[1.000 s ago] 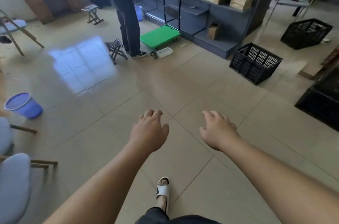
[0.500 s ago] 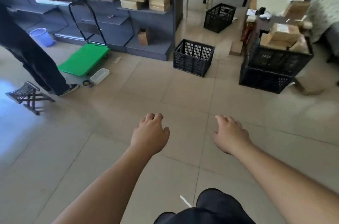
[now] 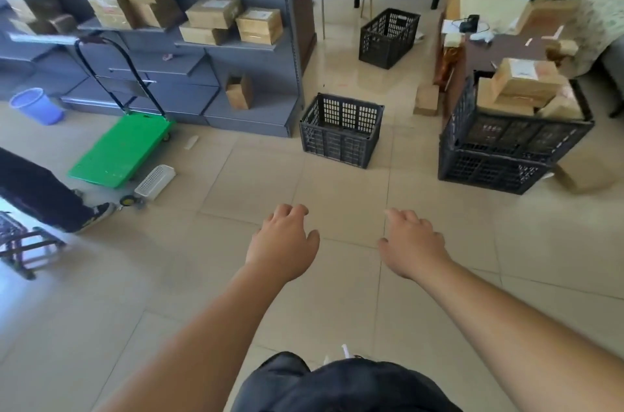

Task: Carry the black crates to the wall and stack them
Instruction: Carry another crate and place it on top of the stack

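Head view shows four black slatted plastic crates: one empty beside the grey metal shelving, one farther back, two stacked rightward. Left hand and right hand hover open, empty, well short of the nearest crate.
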